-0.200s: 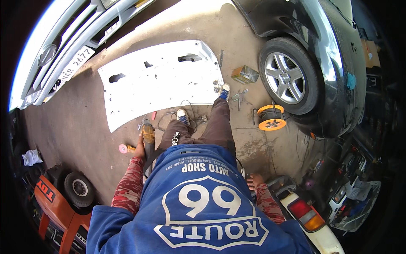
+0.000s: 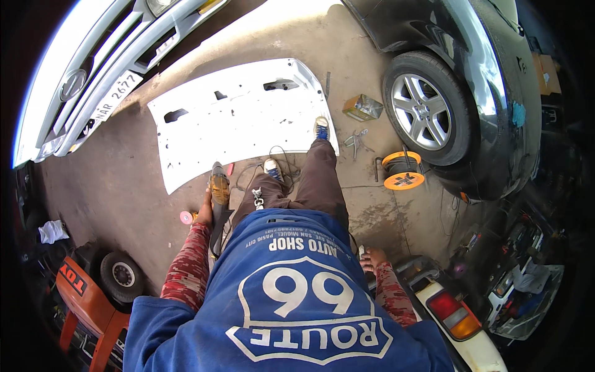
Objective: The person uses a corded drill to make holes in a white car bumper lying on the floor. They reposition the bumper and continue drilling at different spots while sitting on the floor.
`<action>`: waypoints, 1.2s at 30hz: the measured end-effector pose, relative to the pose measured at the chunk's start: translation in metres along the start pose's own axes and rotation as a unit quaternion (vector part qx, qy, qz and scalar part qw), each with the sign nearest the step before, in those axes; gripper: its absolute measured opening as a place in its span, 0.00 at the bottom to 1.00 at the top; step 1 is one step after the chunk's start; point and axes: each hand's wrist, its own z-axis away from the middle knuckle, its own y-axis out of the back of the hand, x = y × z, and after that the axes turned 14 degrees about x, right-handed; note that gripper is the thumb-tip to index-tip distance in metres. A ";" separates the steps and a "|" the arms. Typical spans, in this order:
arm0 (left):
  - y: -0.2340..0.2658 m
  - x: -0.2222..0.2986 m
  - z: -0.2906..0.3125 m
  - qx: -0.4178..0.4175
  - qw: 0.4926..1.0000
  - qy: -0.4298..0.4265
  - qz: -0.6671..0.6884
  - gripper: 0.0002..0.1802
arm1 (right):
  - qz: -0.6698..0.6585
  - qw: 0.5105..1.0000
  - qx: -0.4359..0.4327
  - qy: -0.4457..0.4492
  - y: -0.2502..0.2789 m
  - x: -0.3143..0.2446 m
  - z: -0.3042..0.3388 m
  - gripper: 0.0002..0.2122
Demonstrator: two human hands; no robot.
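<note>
My left hand (image 2: 204, 209) is closed around a yellow-and-black power tool (image 2: 219, 189), held low beside my left leg with its grey nose pointing ahead. Its exact kind is hard to make out. Beyond it lies a large white car body panel (image 2: 242, 127) with cutouts and small holes. My right shoe (image 2: 321, 129) overlaps the panel's right end; my left shoe (image 2: 273, 167) is just off its near edge. By my right hip hangs my right hand (image 2: 373, 259), its fingers loosely apart, with no held thing visible. A small pale object shows beside its fingertips.
A cable (image 2: 248, 170) curls on the floor by my left shoe. To the right are pliers-like tools (image 2: 354, 142), a box (image 2: 362, 108), an orange cord reel (image 2: 403, 180) and a dark car's wheel (image 2: 421, 111). A pink disc (image 2: 186, 217) is left; a tail light (image 2: 453, 315) is near right.
My right shoe has shifted left and slightly ahead over the panel. The surroundings have slid a little to the right in view. My left hand keeps its grip on the power tool.
</note>
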 end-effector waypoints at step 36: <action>-0.235 -0.075 0.141 0.200 0.857 -0.094 -0.466 0.66 | -0.082 0.967 -0.011 0.243 0.230 -0.284 -0.067 0.24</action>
